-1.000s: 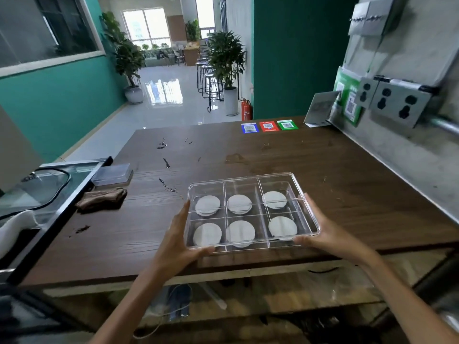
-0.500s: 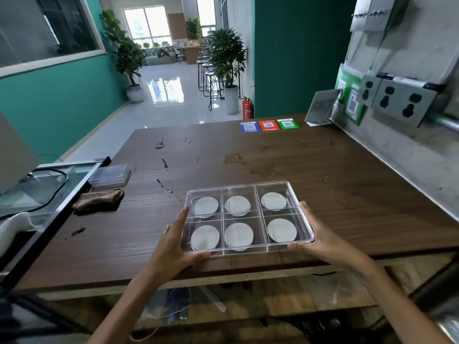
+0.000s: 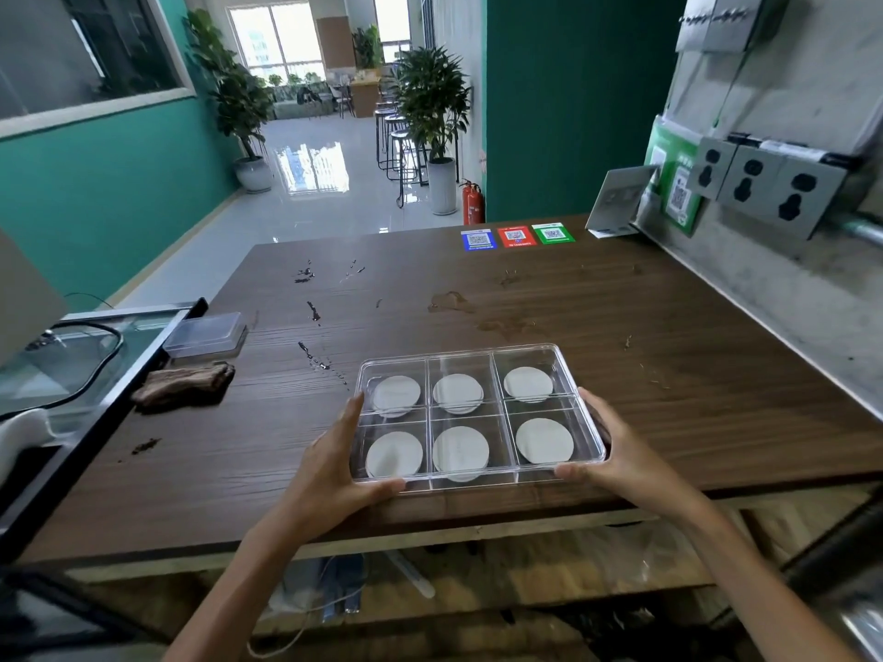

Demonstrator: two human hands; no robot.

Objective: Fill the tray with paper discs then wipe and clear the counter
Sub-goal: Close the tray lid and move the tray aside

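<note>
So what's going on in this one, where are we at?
A person holds a clear six-compartment tray by its two short sides, left hand and right hand, near the front edge of a wooden counter. Every compartment has a white paper disc in it. The counter has dark spills and crumbs on it, and a brown rag lies untouched beside a small clear box to the left.

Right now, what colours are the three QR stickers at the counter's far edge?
Blue, red, green from the left: blue sticker, red sticker, green sticker. Head view, the only one.
</note>
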